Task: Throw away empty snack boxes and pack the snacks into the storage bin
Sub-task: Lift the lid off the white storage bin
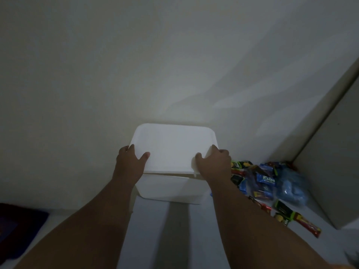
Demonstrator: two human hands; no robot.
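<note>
Both hands grip the lid (172,148) of the white storage bin (171,189) against the far wall — left hand (130,162) and right hand (212,162) clamped on its side edges, snacks (268,185) piled right — uneven lift could jam it or tip the bin.

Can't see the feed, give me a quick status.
Left hand and right hand grip the bin's lid. Storage bin by the wall. Snacks loose to its right.

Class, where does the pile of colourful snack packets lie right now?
In the head view, the colourful snack packets lie on the floor, lower right, beside the white plastic storage bin and the right hand.
</note>
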